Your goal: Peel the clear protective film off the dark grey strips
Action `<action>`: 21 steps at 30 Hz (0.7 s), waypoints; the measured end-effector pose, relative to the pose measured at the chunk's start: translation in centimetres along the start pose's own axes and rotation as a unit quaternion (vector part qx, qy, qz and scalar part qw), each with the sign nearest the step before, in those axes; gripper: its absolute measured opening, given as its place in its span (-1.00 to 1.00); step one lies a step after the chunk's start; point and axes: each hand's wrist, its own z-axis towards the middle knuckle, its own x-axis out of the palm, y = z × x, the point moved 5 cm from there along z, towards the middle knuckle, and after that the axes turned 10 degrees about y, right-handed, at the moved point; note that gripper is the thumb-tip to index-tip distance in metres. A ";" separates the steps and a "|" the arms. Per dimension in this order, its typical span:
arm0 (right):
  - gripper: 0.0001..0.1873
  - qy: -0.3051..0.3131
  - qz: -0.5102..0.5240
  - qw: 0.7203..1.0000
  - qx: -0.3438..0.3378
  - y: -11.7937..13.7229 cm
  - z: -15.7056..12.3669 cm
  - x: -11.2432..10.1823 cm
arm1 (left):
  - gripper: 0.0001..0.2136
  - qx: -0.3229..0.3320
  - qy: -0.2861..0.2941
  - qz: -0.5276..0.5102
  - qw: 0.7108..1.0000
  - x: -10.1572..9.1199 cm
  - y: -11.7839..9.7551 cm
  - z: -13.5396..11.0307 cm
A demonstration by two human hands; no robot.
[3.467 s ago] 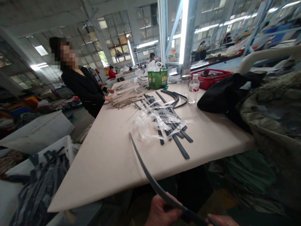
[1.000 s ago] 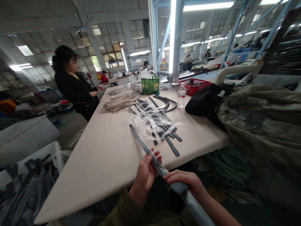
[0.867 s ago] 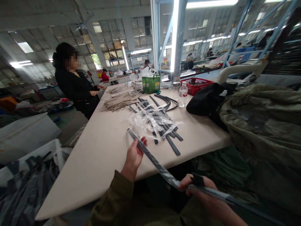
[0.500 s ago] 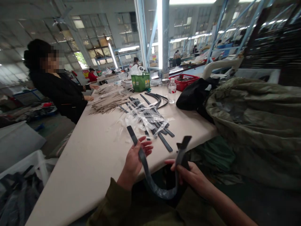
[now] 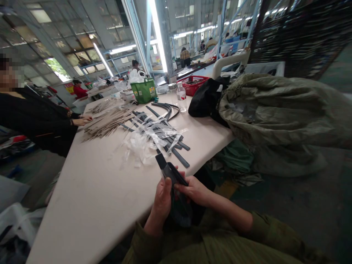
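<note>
A dark strap [image 5: 181, 211], partly covered in clear plastic film, hangs in a folded loop between my hands at the table's near edge. My left hand [image 5: 162, 200] is closed round one side of it, thumb on top. On the other side, my right hand [image 5: 194, 190] grips the strap with thumb and fingers, touching the left. The strap's flat ends point up toward the table, side by side. Just beyond lies a pile of similar dark straps [image 5: 165, 132] with crumpled clear plastic film [image 5: 141, 145] over and beside them.
Brownish strips [image 5: 106, 124] lie across the table [image 5: 96, 205]. Behind stand a green bag [image 5: 143, 91], a plastic bottle [image 5: 181, 97] and a red basket [image 5: 194, 85]. To the right are a black bag [image 5: 205, 97] and a large sack [image 5: 275, 121]. A co-worker [image 5: 35, 117] stands left.
My hands have come together, folding the wide U of the strap into a narrow loop with its ends side by side. The view has turned to the right.
</note>
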 end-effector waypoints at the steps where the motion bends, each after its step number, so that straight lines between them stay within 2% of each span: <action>1: -0.39 -0.003 -0.001 1.000 0.000 0.0 -0.1 0.0 | -0.38 -0.007 -0.002 -0.007 1.000 0.2 0.5 0.0; 4: -0.39 -0.023 -0.014 1.000 -0.006 0.0 -0.5 -0.6 | -0.49 -0.008 -0.037 -0.028 0.999 -0.3 0.9 0.1; 6: -0.40 -0.062 -0.029 0.997 -0.020 0.7 -1.2 -1.7 | -0.55 0.031 -0.065 -0.027 0.997 -1.3 -0.2 -0.2; 8: -0.42 -0.117 -0.046 0.991 -0.044 2.1 -2.2 -3.2 | -0.58 0.043 -0.053 0.007 0.998 -1.9 -1.6 -0.8; 9: -0.44 -0.135 -0.053 0.988 -0.056 3.0 -2.7 -3.8 | -0.59 0.020 -0.019 0.040 0.999 -1.9 -2.2 -1.1; 11: -0.42 -0.133 -0.064 0.986 -0.079 4.8 -3.3 -4.2 | -0.59 -0.049 0.092 0.132 0.986 -0.8 -2.7 -1.9; 13: -0.41 -0.095 -0.078 0.989 -0.085 6.1 -3.5 -3.7 | -0.60 -0.096 0.202 0.226 0.948 0.7 -2.7 -2.9; 14: -0.45 -0.081 -0.090 0.989 -0.082 6.5 -3.5 -3.2 | -0.60 -0.100 0.239 0.259 0.930 1.5 -2.7 -3.4; 16: -0.56 -0.080 -0.128 0.985 -0.079 6.6 -3.7 -2.4 | -0.62 -0.091 0.276 0.293 0.911 2.5 -2.6 -4.0; 18: -0.55 -0.099 -0.178 0.976 -0.083 6.3 -4.0 -1.9 | -0.65 -0.075 0.286 0.318 0.901 2.9 -2.4 -4.5; 21: -0.59 -0.161 -0.241 0.953 -0.087 5.1 -4.9 -3.1 | -0.72 -0.069 0.295 0.397 0.867 2.3 -1.9 -5.3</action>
